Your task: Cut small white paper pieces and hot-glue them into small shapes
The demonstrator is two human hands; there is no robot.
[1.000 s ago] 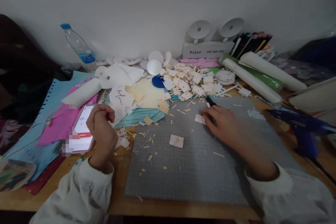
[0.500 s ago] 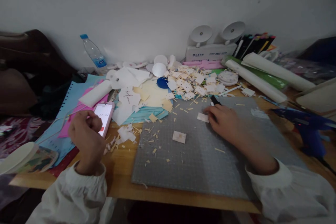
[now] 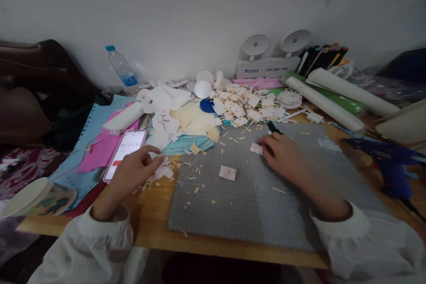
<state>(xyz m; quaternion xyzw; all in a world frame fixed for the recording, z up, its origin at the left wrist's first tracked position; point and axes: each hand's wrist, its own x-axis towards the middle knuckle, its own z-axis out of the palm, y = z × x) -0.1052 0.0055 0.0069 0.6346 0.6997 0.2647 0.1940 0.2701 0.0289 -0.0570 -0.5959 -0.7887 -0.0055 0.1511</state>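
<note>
My left hand [image 3: 138, 166] hovers at the right side of a phone [image 3: 128, 147] whose screen shows a timer. Its fingers are loosely bent and apart, above white paper scraps [image 3: 163, 171]; I make out nothing held in it. Over the grey cutting mat [image 3: 246, 213], my right hand [image 3: 281, 153] is closed with its fingertips on the right edge of a small white card [image 3: 256, 148]. A black pen-like object [image 3: 273, 128] shows just beyond those fingers, partly hidden. Another small card [image 3: 227, 173], with a yellowish mark, lies flat on the mat between my hands.
A heap of small cards with thin strips [image 3: 238, 104] covers the mat's far edge. A blue glue gun [image 3: 388, 159] lies at the right, near white rolls [image 3: 324, 102]. Leftward are a water bottle [image 3: 121, 66], a paper cup [image 3: 43, 197] and coloured sheets [image 3: 96, 153].
My left hand has moved rightward off the phone, its fingers opening out of a curl, and more of the screen shows. My right hand stays almost still at the card.
</note>
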